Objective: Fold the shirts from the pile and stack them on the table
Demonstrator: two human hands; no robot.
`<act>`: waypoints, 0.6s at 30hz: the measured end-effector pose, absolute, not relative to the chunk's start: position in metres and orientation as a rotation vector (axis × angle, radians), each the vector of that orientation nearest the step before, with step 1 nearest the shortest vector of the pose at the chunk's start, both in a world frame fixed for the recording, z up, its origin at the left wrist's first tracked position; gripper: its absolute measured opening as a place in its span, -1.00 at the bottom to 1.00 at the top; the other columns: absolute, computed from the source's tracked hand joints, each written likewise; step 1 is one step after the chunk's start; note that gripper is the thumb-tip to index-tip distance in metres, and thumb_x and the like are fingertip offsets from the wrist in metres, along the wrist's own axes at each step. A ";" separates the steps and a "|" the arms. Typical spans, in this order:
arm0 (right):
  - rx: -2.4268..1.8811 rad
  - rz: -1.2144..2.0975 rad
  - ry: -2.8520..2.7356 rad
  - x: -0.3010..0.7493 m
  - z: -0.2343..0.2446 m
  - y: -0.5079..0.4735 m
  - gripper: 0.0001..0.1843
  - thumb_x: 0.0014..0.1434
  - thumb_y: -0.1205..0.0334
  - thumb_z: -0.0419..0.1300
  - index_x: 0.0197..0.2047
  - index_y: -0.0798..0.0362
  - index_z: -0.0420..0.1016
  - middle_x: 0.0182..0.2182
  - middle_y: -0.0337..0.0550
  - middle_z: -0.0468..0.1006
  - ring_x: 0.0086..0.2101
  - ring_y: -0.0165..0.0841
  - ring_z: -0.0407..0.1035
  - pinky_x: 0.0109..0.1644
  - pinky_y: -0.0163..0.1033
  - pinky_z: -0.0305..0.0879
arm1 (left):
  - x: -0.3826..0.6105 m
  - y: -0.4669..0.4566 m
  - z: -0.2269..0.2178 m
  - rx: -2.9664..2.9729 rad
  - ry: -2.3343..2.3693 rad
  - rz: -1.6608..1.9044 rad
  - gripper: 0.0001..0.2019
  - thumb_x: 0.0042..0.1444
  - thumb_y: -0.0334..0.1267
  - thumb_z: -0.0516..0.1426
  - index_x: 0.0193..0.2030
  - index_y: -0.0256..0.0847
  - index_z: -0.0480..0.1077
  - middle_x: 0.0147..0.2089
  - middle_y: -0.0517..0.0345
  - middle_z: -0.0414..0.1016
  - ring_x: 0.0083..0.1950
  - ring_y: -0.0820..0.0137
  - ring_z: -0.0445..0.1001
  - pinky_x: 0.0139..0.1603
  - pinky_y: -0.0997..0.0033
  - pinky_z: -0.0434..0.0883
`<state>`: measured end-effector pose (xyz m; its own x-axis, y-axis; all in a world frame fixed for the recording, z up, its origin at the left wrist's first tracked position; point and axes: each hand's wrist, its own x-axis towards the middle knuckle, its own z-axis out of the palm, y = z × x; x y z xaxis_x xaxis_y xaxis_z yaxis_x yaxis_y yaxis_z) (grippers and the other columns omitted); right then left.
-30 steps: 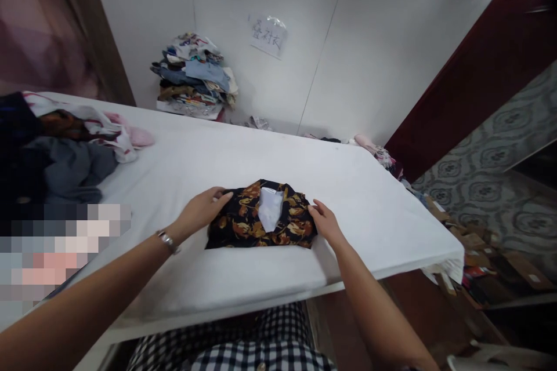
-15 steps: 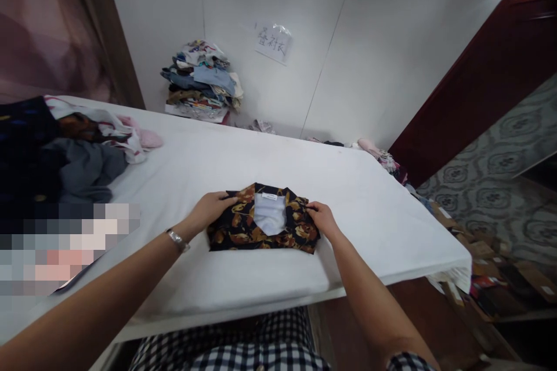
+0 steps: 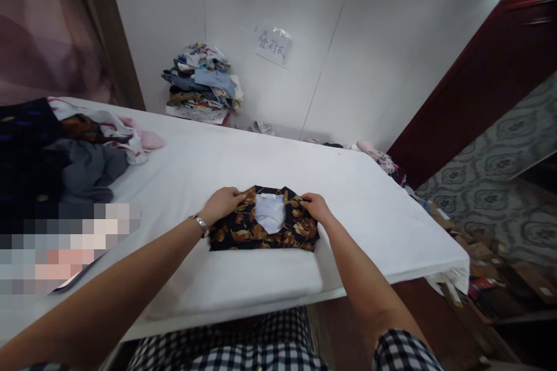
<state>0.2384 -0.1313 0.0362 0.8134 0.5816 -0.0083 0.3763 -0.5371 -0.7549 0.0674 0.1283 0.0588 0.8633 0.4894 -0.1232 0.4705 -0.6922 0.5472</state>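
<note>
A folded black shirt (image 3: 243, 231) with an orange leaf print lies on the white table (image 3: 226, 156), its collar facing away and a pale lining with a small label showing at the neck. My left hand (image 3: 222, 204) rests on the shirt's far left corner, fingers curled over the collar edge. On the far right corner sits my right hand (image 3: 317, 207), its fingers pinching the fabric there. A metal watch (image 3: 201, 225) is on my left wrist.
A heap of loose clothes (image 3: 82, 151) covers the table's left end. A stack of folded garments (image 3: 202, 84) stands against the white wall under a paper sign (image 3: 273, 45). More fabric (image 3: 378, 156) lies off the far right edge. Cardboard boxes (image 3: 491, 266) sit on the floor at right.
Both hands have slid from the shirt's sides up to its far collar corners. The shirt has been straightened and squared a little.
</note>
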 end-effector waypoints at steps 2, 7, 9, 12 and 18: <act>-2.120 0.327 -0.648 0.243 0.026 -0.134 -0.78 0.00 0.24 0.21 -0.26 0.03 0.61 -0.29 -0.19 0.64 -0.22 -0.28 0.48 -0.09 -0.21 0.34 | 0.066 0.128 0.056 2.458 0.720 0.036 -0.58 0.08 0.09 0.00 -0.31 -0.19 0.51 -0.19 -0.06 0.59 -0.17 0.16 0.51 -0.23 0.31 0.34; -1.903 0.319 -0.333 0.239 0.035 -0.161 -0.51 0.07 -0.08 0.19 -0.04 0.07 0.52 -0.17 -0.07 0.60 -0.25 -0.30 0.47 -0.18 -0.23 0.36 | 0.047 0.124 0.065 2.515 0.735 0.299 -0.52 0.14 0.11 -0.06 -0.08 -0.18 0.47 -0.04 -0.04 0.55 -0.05 0.15 0.49 -0.09 0.26 0.38; -1.866 0.311 -0.204 0.229 0.044 -0.177 -0.43 0.10 -0.18 0.12 0.00 0.07 0.49 -0.14 -0.03 0.58 -0.30 -0.32 0.45 -0.26 -0.26 0.36 | 0.037 0.118 0.065 2.570 0.583 0.455 -0.52 0.17 0.10 -0.06 -0.02 -0.18 0.45 0.02 -0.02 0.52 0.02 0.17 0.47 0.02 0.25 0.37; -1.937 0.346 -0.137 0.209 0.048 -0.191 -0.32 0.10 -0.26 0.10 0.12 0.04 0.42 -0.13 -0.03 0.56 -0.34 -0.33 0.44 -0.32 -0.27 0.34 | 0.024 0.107 0.053 2.656 0.309 0.557 -0.48 0.20 0.09 -0.08 0.10 -0.18 0.39 0.17 -0.02 0.44 0.18 0.16 0.37 0.21 0.19 0.29; -2.227 0.162 -0.432 0.186 0.019 -0.179 -0.36 0.12 0.09 0.19 0.28 -0.05 0.27 -0.18 -0.13 0.56 -0.25 -0.29 0.43 -0.14 -0.22 0.31 | 0.020 0.095 0.006 2.790 0.260 0.381 -0.34 0.20 0.13 -0.08 0.29 -0.28 0.23 0.38 -0.13 0.17 0.41 0.06 0.09 0.35 -0.01 0.10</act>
<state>0.1857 -0.1793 0.0188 0.9323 0.3603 0.0301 0.2520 -0.5878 -0.7687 0.0203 0.0953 0.0060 0.9481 0.2186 0.2307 0.1356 -0.9347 0.3286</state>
